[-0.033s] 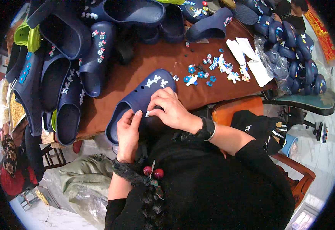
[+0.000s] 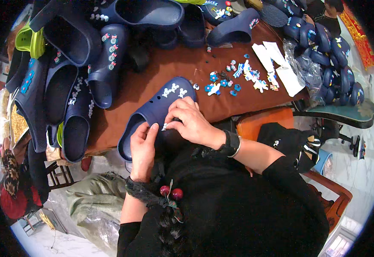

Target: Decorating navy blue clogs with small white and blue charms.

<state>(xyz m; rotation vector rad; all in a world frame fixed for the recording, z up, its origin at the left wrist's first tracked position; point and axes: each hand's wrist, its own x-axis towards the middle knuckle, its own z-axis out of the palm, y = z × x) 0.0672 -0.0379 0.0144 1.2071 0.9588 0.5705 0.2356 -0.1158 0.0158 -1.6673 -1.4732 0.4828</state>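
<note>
Fingertips (image 2: 166, 127) of the right hand (image 2: 193, 124) pinch narrowly on a small white charm (image 2: 164, 127), pressing it against the upper of a navy clog (image 2: 155, 112). Left hand (image 2: 143, 150) grips the heel end of the same clog, thumb over the rim and fingers curled underneath; whether they close fully is hidden. The clog lies at the near edge of the brown table (image 2: 161, 73), toe pointing toward 1 o'clock, with two white charms (image 2: 174, 91) already seated near the toe.

At 2 o'clock from the clog, a scatter of loose blue and white charms (image 2: 234, 81) lies on the table, well apart from the hands. Beyond it, at 2 o'clock, white paper strips (image 2: 277, 66) lie beside a clear plastic bag (image 2: 307, 73).

At 9 to 11 o'clock, a heap of navy clogs (image 2: 80, 77) crowds the left half of the table, several with charms fitted; a lime-green clog (image 2: 26, 40) lies at its far left. More navy clogs (image 2: 152, 15) line the far edge at 12 o'clock. A second stack of navy clogs (image 2: 332, 64) fills the right side at 2 o'clock.

A black wristband (image 2: 231, 143) circles the right wrist. A dark braid (image 2: 170, 214) with red bobbles hangs low in the foreground, covering part of the view below the hands. An orange chair seat (image 2: 259, 122) sits at 3 o'clock.
</note>
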